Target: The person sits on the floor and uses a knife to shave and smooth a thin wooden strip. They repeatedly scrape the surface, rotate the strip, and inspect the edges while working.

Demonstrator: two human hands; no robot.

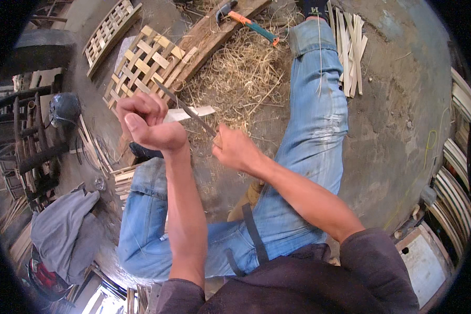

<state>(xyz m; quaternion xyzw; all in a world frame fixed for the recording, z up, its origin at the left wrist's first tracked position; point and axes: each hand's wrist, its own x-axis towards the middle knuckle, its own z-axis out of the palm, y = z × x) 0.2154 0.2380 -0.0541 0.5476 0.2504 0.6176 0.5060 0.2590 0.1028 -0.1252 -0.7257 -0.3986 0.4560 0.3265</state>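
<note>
My right hand is closed round the handle end of a knife, whose narrow dark blade slants up and left. The handle itself is hidden in my fingers. My left hand is bent into a fist, thumb on the near side. Out of its right side sticks a pale, flat wooden strip. The blade crosses over this strip close to the left fist; whether the two touch I cannot tell. Just beyond the fist lies a woven lattice of wooden strips.
Curly shavings cover the floor beside a thick wooden beam. On the beam's far part rests a hammer. A second woven panel is at far left. Several loose strips lie right of my outstretched leg. Grey cloth hangs at left.
</note>
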